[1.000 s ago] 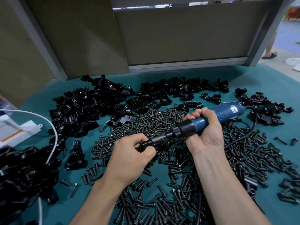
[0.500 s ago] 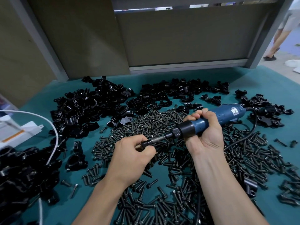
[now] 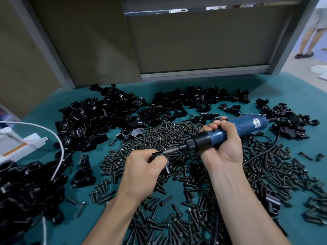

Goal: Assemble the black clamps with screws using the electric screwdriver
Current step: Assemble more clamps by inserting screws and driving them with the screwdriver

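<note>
Right hand: the right hand (image 3: 223, 147) has its fingers curled tight round the blue electric screwdriver (image 3: 247, 125). The tool lies sideways above the middle of the worktop (image 3: 309, 89), with its bit pointing left.
Left hand: the left hand (image 3: 141, 168) pinches one small black clamp (image 3: 155, 154) with fingers and thumb, right at the tip of the bit.
Step now: it looks like one screw is being driven into that clamp. The hand hides most of it, so the screw itself cannot be seen.
Done: only this one clamp is being worked on.
Left to do: a lot, by the look of it. A big heap of screws (image 3: 159, 137) covers the middle of the worktop. Heaps of black clamps (image 3: 92, 121) lie along the far edge and at the near left corner. One clamp lies alone (image 3: 82, 175) just left of the screws.
Containers: no box or tray holds the parts. They all lie loose on the worktop.
Left edge: a flat white thing (image 3: 19, 147) and a white cord (image 3: 60, 152) sit there, with nothing in them.
</note>
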`<state>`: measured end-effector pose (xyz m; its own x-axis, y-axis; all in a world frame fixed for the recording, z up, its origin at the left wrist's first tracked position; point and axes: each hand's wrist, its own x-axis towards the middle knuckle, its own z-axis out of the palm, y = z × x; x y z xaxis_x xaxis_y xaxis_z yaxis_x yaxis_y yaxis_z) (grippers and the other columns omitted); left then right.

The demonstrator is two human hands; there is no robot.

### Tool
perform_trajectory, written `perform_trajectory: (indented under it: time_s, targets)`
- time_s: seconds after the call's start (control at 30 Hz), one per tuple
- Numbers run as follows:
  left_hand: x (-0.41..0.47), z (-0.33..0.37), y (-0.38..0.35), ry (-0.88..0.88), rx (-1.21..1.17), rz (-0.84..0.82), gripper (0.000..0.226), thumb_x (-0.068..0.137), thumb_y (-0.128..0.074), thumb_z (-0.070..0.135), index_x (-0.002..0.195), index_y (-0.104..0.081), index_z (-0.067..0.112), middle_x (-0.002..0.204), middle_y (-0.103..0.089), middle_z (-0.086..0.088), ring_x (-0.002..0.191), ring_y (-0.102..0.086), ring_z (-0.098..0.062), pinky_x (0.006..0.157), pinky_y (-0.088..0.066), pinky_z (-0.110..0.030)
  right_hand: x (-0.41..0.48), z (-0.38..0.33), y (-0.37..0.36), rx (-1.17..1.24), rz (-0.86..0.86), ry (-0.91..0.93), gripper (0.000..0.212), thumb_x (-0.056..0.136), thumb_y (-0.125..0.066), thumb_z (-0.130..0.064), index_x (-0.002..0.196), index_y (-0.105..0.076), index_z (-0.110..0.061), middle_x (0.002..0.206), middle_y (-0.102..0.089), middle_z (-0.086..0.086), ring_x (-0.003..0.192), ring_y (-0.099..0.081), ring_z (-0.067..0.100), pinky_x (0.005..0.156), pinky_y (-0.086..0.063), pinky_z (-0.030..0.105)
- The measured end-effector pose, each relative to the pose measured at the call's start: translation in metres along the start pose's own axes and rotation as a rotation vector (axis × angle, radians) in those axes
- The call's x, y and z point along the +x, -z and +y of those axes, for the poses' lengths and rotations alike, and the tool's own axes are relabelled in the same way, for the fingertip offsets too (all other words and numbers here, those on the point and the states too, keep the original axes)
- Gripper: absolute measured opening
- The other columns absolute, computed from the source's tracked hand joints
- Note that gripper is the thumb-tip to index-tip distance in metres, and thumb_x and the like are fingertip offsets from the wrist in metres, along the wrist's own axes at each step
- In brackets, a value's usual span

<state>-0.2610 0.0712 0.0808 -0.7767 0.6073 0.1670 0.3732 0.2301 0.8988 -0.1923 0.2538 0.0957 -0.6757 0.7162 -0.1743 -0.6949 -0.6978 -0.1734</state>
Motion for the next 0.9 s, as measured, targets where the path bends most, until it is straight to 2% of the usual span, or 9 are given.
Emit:
perform_trajectory:
  time_s: [0.2, 0.27, 0.33, 0.47, 0.6, 0.7, 0.77, 0.83, 0.9]
  targets:
    - [0.002, 0.0, 0.003, 0.044, -0.029, 0.03, 0.036, 0.076, -0.06, 0.036, 0.051, -0.045, 0.014, 0.049, -0.036, 0.011, 0.045, -0.027, -0.01, 0.045, -0.022, -0.022, -0.004, -0.006, 0.003, -0.101, -0.129, -0.028, 0.024, 0.085, -0.061, -0.005, 0.106, -0.064, -0.015, 0.078, -0.059, -0.002, 0.064, -0.056, 0.011, 0.084, -0.049, 0.03]
    - [0.005, -0.002, 0.01, 0.156, -0.217, 0.143, 0.04, 0.089, -0.059, 0.03, 0.052, -0.048, 0.018, 0.052, -0.04, 0.01, 0.049, -0.031, -0.011, 0.047, -0.028, -0.022, -0.006, -0.007, 0.002, -0.105, -0.056, -0.028, 0.024, 0.088, -0.064, -0.005, 0.11, -0.062, -0.013, 0.079, -0.059, 0.0, 0.063, -0.056, 0.012, 0.088, -0.048, 0.031]
    - [0.007, -0.006, 0.022, 0.278, -0.496, 0.357, 0.036, 0.102, -0.053, 0.025, 0.066, -0.052, 0.026, 0.055, -0.038, 0.009, 0.048, -0.031, -0.01, 0.044, -0.029, -0.019, -0.007, -0.007, -0.001, -0.117, 0.055, -0.045, 0.028, 0.092, -0.065, -0.002, 0.117, -0.056, -0.011, 0.083, -0.061, 0.005, 0.066, -0.059, 0.015, 0.092, -0.052, 0.035]
    - [0.014, -0.011, 0.031, 0.361, -0.731, 0.6, 0.026, 0.109, -0.047, 0.043, 0.096, -0.054, 0.022, 0.063, -0.036, 0.008, 0.046, -0.034, -0.006, 0.042, -0.031, -0.018, -0.01, -0.004, -0.007, -0.324, 0.157, -0.084, 0.052, 0.09, -0.055, 0.01, 0.136, -0.042, -0.011, 0.123, -0.06, 0.025, 0.108, -0.069, 0.031, 0.1, -0.056, 0.051]
    - [0.017, -0.008, 0.026, 0.34, -0.65, 0.558, 0.038, 0.108, -0.053, 0.042, 0.107, -0.068, 0.007, 0.059, -0.045, 0.006, 0.049, -0.043, -0.009, 0.052, -0.038, -0.025, -0.012, 0.011, -0.01, -0.841, 0.262, -0.043, 0.051, 0.093, -0.064, 0.006, 0.136, -0.045, -0.011, 0.12, -0.064, 0.015, 0.103, -0.07, 0.029, 0.088, -0.059, 0.045]
    - [0.018, 0.0, 0.029, 0.276, -0.64, 0.568, 0.027, 0.109, -0.054, 0.035, 0.096, -0.07, 0.017, 0.063, -0.06, 0.005, 0.061, -0.06, -0.012, 0.065, -0.049, -0.03, -0.013, 0.014, -0.008, -1.441, 0.359, 0.072, 0.082, 0.08, -0.085, -0.026, 0.148, -0.038, -0.025, 0.113, -0.067, 0.003, 0.094, -0.07, 0.024, 0.084, -0.06, 0.045]
    - [0.017, 0.007, 0.029, 0.263, -0.676, 0.576, 0.024, 0.11, -0.053, 0.029, 0.094, -0.068, 0.021, 0.074, -0.07, 0.002, 0.074, -0.068, -0.016, 0.077, -0.056, -0.034, -0.016, 0.012, -0.011, -1.773, 0.33, 0.153, 0.1, 0.075, -0.085, -0.047, 0.155, -0.028, -0.027, 0.099, -0.063, -0.004, 0.081, -0.064, 0.016, 0.069, -0.054, 0.033]
    - [0.017, 0.014, 0.03, 0.264, -0.707, 0.576, 0.023, 0.11, -0.052, 0.023, 0.095, -0.07, 0.022, 0.083, -0.076, 0.003, 0.083, -0.071, -0.015, 0.088, -0.057, -0.037, -0.017, 0.013, -0.016, -2.014, 0.263, 0.184, 0.088, 0.079, -0.079, -0.054, 0.147, -0.033, -0.021, 0.086, -0.056, -0.007, 0.068, -0.057, 0.01, 0.052, -0.04, 0.024]
    - [0.014, 0.021, 0.031, 0.267, -0.713, 0.544, 0.024, 0.109, -0.053, 0.019, 0.099, -0.075, 0.023, 0.091, -0.078, 0.005, 0.091, -0.073, -0.012, 0.094, -0.056, -0.035, -0.021, 0.018, -0.026, -2.226, 0.22, 0.196, 0.07, 0.089, -0.073, -0.05, 0.141, -0.04, -0.017, 0.082, -0.053, -0.004, 0.067, -0.057, 0.018, 0.054, -0.041, 0.026]
